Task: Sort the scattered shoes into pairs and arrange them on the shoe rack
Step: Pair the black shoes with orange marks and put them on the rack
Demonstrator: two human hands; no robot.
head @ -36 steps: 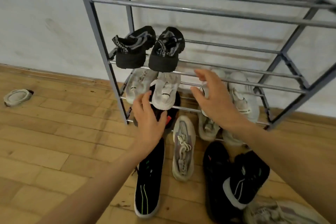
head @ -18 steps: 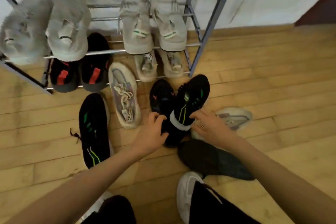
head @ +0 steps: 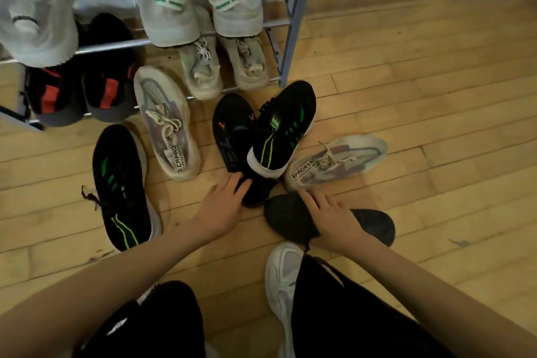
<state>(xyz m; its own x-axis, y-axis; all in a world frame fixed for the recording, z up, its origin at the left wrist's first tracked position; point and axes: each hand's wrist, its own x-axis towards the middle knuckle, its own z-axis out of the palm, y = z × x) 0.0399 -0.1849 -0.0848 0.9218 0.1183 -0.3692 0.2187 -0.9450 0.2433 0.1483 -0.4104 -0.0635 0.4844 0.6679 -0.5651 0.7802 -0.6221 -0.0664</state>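
Observation:
Several loose shoes lie on the wooden floor in front of the metal shoe rack [head: 294, 17]. A black shoe with green stripes [head: 282, 131] lies across a black shoe with an orange mark [head: 232, 131]. My left hand [head: 223, 208] touches the heel of that orange-marked shoe with straight fingers. My right hand [head: 334, 219] rests flat on a dark plain shoe [head: 286, 219]. A second green-striped black shoe [head: 122, 186] lies to the left. One grey laced shoe [head: 165, 122] sits beside it, and its mate [head: 340, 161] is on the right.
The rack holds white shoes with green tags [head: 165, 9], beige laced shoes [head: 200, 70], black shoes with red patches [head: 106, 90] and a white shoe [head: 37, 9]. My own white sneaker [head: 283, 279] and black trouser legs fill the bottom. Bare floorboards [head: 436, 96] extend right.
The view dropped from the rack to the floor. Both hands came down from the rack to the floor shoes. My right hand shifted from the green-striped shoe's heel onto the dark plain shoe.

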